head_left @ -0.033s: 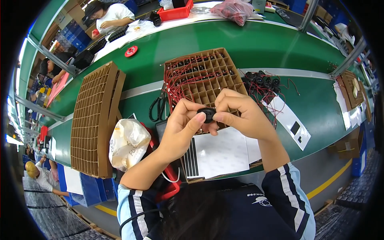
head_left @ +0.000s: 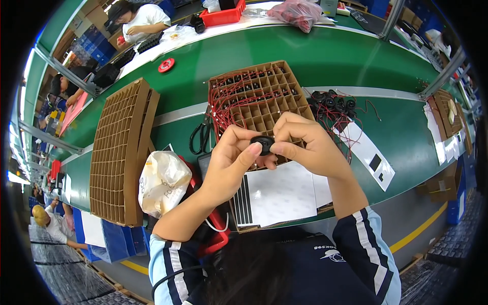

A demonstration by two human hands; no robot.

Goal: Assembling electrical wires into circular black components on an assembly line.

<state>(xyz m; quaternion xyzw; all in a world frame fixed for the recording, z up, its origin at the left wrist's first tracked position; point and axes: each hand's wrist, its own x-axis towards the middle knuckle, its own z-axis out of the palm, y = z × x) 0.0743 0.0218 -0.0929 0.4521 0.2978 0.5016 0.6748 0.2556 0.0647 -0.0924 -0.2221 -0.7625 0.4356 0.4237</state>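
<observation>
A small round black part (head_left: 263,145) is pinched between both hands above the near side of a cardboard divider tray. My left hand (head_left: 235,157) holds its left side, the thumb pressed on its face. My right hand (head_left: 300,141) grips its right edge between thumb and forefinger. Beneath them, the divider tray (head_left: 301,101) has black parts with red wires in its far cells, and the wires trail over its left side. White sheets (head_left: 282,195) lie at the tray's near end. Right of the tray is a tangled pile of black round parts (head_left: 335,104) with red wires.
Black-handled scissors (head_left: 200,136) lie left of the tray. Farther left are stacked cardboard divider trays (head_left: 117,152) and a crumpled white bag (head_left: 165,183). A white card (head_left: 366,155) lies at right. Across the green bench (head_left: 356,58), a person in white (head_left: 147,19) works near a red bin (head_left: 222,15).
</observation>
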